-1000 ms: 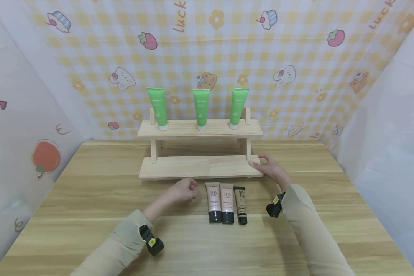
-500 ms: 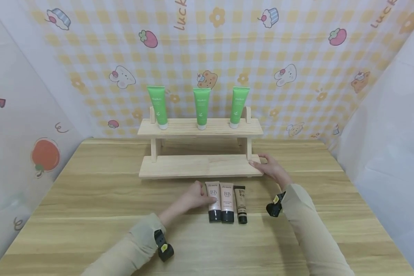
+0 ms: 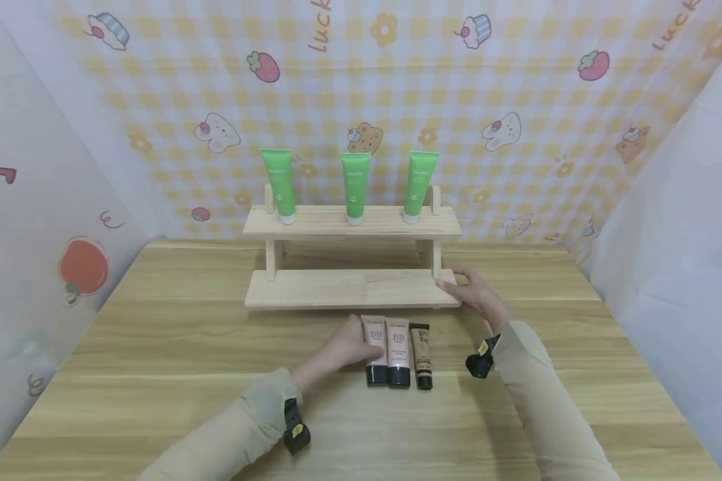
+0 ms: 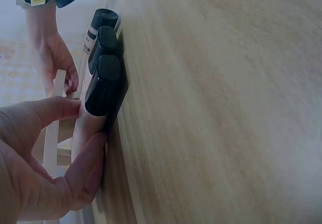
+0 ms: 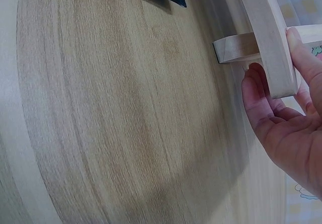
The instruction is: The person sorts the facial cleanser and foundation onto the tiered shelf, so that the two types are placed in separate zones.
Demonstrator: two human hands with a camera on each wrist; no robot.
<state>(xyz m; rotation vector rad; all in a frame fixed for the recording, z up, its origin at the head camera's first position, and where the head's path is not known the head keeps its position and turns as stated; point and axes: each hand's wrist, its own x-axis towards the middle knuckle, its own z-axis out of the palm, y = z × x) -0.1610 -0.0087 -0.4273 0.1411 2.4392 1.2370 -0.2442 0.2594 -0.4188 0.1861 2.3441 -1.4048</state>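
Note:
Three cosmetic tubes lie side by side in front of a two-tier wooden stand. My left hand (image 3: 341, 347) pinches the leftmost BB cream tube (image 3: 376, 333), pale pink with a black cap, between thumb and fingers; the left wrist view shows the fingers (image 4: 89, 163) along its side. Touching it on the right is a second BB cream tube (image 3: 399, 351). Beyond that lies a slimmer gold-brown tube (image 3: 421, 349). My right hand (image 3: 476, 294) grips the right end of the stand's lower board (image 3: 337, 288), thumb above and fingers curled below, as the right wrist view shows.
Three green tubes (image 3: 281, 184) stand on their white caps along the upper board (image 3: 319, 220). A yellow checked cloth (image 3: 313, 93) hangs behind the wooden table (image 3: 156, 347), and white sheets (image 3: 668, 267) flank it on both sides.
My left hand has moved right from beside the tubes and taken hold of the leftmost BB cream tube. My right hand keeps its grip on the board.

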